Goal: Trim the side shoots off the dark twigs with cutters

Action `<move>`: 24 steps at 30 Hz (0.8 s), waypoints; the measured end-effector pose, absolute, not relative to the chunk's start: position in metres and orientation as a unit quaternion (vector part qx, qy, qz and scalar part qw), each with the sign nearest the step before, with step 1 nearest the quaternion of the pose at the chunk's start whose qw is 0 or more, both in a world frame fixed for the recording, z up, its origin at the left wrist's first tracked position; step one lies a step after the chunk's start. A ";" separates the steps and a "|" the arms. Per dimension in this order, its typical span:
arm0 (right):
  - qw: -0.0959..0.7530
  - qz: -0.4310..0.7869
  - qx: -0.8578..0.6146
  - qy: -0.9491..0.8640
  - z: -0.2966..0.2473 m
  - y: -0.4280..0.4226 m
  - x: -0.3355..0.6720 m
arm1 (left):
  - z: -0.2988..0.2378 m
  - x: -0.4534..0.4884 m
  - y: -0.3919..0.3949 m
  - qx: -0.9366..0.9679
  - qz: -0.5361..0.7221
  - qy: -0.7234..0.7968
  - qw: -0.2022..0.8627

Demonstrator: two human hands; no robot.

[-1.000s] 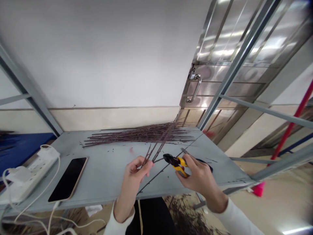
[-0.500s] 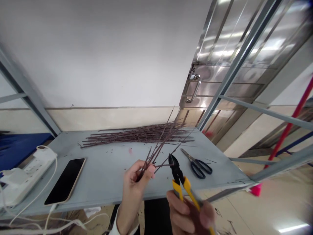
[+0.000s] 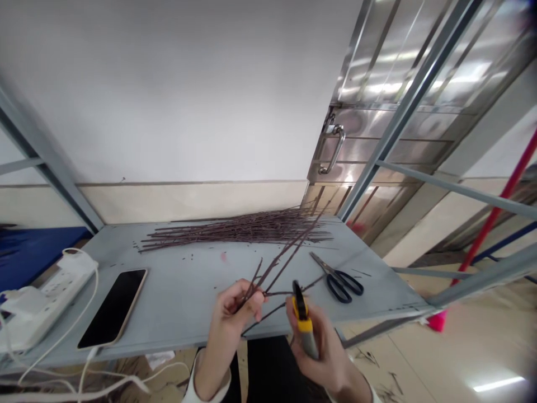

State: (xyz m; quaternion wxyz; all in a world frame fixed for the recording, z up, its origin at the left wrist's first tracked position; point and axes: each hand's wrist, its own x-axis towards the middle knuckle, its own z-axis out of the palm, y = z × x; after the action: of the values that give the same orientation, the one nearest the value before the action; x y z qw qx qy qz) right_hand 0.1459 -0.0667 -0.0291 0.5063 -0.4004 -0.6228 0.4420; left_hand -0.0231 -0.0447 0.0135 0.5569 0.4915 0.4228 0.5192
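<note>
My left hand (image 3: 230, 313) is closed around a thin branching dark twig (image 3: 285, 256) whose stems fan up and to the right over the grey table (image 3: 184, 291). My right hand (image 3: 323, 350) grips yellow-handled black cutters (image 3: 301, 310), their nose pointing up at a side shoot of the twig just right of my left fingers. A long pile of similar dark sticks (image 3: 239, 228) lies along the table's far edge.
Black-handled scissors (image 3: 339, 277) lie on the table right of my hands. A black phone (image 3: 112, 308) and a white power strip (image 3: 39, 302) with cables sit at the left. Metal frame posts (image 3: 403, 117) rise at the right. Cut twig bits litter the floor.
My right hand swung the cutters from lying sideways at the twig to pointing upright, dropped low, then rose back close to the twig. The twig tilted further right. The scissors became visible.
</note>
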 end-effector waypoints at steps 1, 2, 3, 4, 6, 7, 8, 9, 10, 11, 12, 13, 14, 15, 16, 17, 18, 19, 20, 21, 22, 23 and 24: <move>0.492 0.352 -0.447 -0.659 -0.026 -0.064 0.152 | 0.013 -0.024 -0.045 0.492 0.517 0.421 0.560; 0.470 0.267 -0.477 -0.693 -0.023 -0.062 0.157 | 0.013 -0.024 -0.044 0.490 0.516 0.422 0.562; 0.445 0.186 -0.493 -0.724 -0.018 -0.058 0.163 | 0.013 -0.025 -0.044 0.488 0.515 0.422 0.565; 0.421 0.109 -0.499 -0.750 -0.013 -0.055 0.168 | 0.014 -0.025 -0.044 0.484 0.514 0.422 0.569; 0.385 -0.037 -0.488 -0.783 -0.001 -0.049 0.177 | 0.015 -0.025 -0.042 0.479 0.508 0.425 0.576; 0.372 -0.103 -0.478 -0.789 0.005 -0.047 0.181 | 0.015 -0.025 -0.041 0.477 0.505 0.425 0.580; 0.360 -0.164 -0.468 -0.790 0.011 -0.045 0.185 | 0.015 -0.025 -0.040 0.477 0.502 0.425 0.583; 0.347 -0.218 -0.458 -0.789 0.017 -0.043 0.189 | 0.016 -0.026 -0.039 0.478 0.496 0.424 0.588; 0.332 -0.265 -0.446 -0.788 0.023 -0.041 0.193 | 0.016 -0.026 -0.038 0.481 0.490 0.422 0.592; 0.317 -0.303 -0.434 -0.787 0.029 -0.040 0.197 | 0.016 -0.027 -0.037 0.486 0.483 0.419 0.596; 0.303 -0.332 -0.419 -0.789 0.035 -0.038 0.200 | 0.016 -0.028 -0.037 0.490 0.476 0.416 0.600; 0.291 -0.355 -0.403 -0.792 0.041 -0.036 0.203 | 0.016 -0.028 -0.036 0.494 0.470 0.413 0.604; 0.281 -0.370 -0.386 -0.797 0.047 -0.035 0.206 | 0.017 -0.029 -0.036 0.498 0.465 0.410 0.606; 0.274 -0.379 -0.369 -0.803 0.052 -0.033 0.208 | 0.017 -0.029 -0.036 0.499 0.464 0.408 0.608; 0.267 -0.381 -0.358 -0.810 0.055 -0.031 0.211 | 0.017 -0.030 -0.036 0.500 0.463 0.406 0.609; 0.260 -0.376 -0.353 -0.816 0.058 -0.030 0.213 | 0.018 -0.030 -0.036 0.501 0.462 0.404 0.610; 0.253 -0.365 -0.351 -0.825 0.060 -0.028 0.215 | 0.018 -0.031 -0.036 0.503 0.461 0.402 0.611; 0.246 -0.346 -0.351 -0.835 0.061 -0.028 0.217 | 0.019 -0.031 -0.036 0.505 0.461 0.400 0.610; 0.241 -0.317 -0.352 -0.847 0.060 -0.027 0.219 | 0.019 -0.031 -0.036 0.506 0.461 0.399 0.610; 0.239 -0.279 -0.356 -0.859 0.059 -0.027 0.219 | 0.020 -0.031 -0.035 0.507 0.462 0.397 0.609; 0.241 -0.229 -0.361 -0.871 0.057 -0.028 0.219 | 0.020 -0.031 -0.035 0.507 0.464 0.397 0.609; 0.245 -0.170 -0.371 -0.880 0.054 -0.029 0.217 | 0.020 -0.030 -0.034 0.506 0.465 0.397 0.608; 0.251 -0.104 -0.383 -0.883 0.050 -0.031 0.214 | 0.019 -0.029 -0.033 0.507 0.467 0.396 0.607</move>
State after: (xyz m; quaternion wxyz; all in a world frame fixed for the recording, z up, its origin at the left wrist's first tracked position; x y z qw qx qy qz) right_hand 0.2140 -0.0312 0.0495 0.2512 -0.3834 -0.8827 -0.1040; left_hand -0.0288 -0.0334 0.0190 0.6073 0.5067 0.3958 0.4666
